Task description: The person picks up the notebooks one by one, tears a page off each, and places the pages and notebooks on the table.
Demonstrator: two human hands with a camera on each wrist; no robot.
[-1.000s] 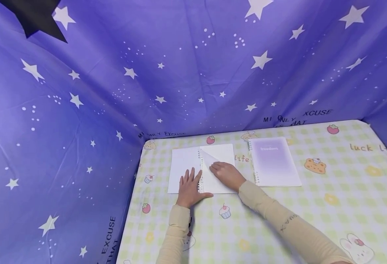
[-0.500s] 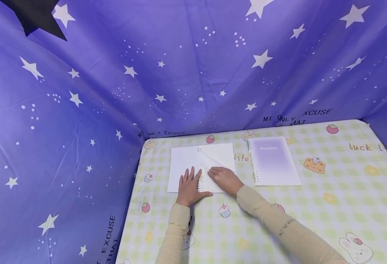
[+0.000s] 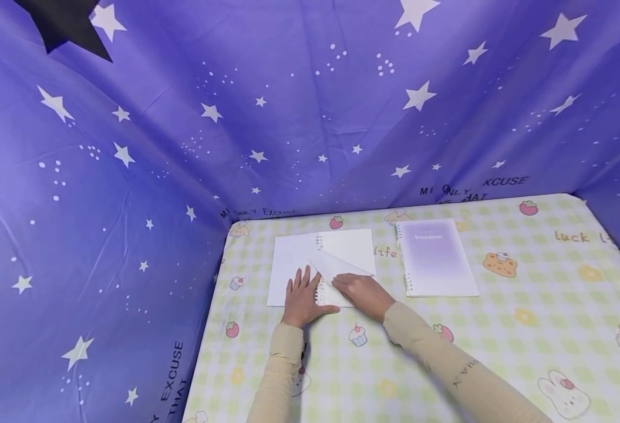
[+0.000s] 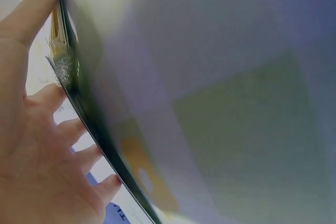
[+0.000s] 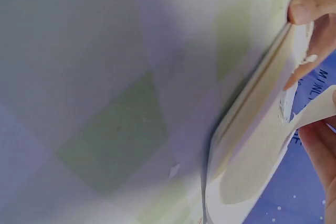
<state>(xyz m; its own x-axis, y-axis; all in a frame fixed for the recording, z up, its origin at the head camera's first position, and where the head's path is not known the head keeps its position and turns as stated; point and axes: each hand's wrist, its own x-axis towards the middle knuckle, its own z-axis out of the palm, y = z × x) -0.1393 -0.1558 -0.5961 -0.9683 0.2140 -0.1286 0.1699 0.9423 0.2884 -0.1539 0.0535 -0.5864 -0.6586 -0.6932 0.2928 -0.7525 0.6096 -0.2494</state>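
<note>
The open ring-bound notebook [image 3: 296, 252] lies on the counter [image 3: 421, 364], left of the "freedom" notebook [image 3: 437, 261]. Left grip [image 3: 302, 301]: spread, bracing the binding [image 3: 319, 292]. Right grip [image 3: 364, 293]: pinching the part-detached page [image 3: 337, 264] — an uneven pull could rip it across.

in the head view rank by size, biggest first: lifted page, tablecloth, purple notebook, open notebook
1. Tablecloth
2. Open notebook, by its outline, since hands cover part
3. Purple notebook
4. Lifted page, judged by its visible part
</note>
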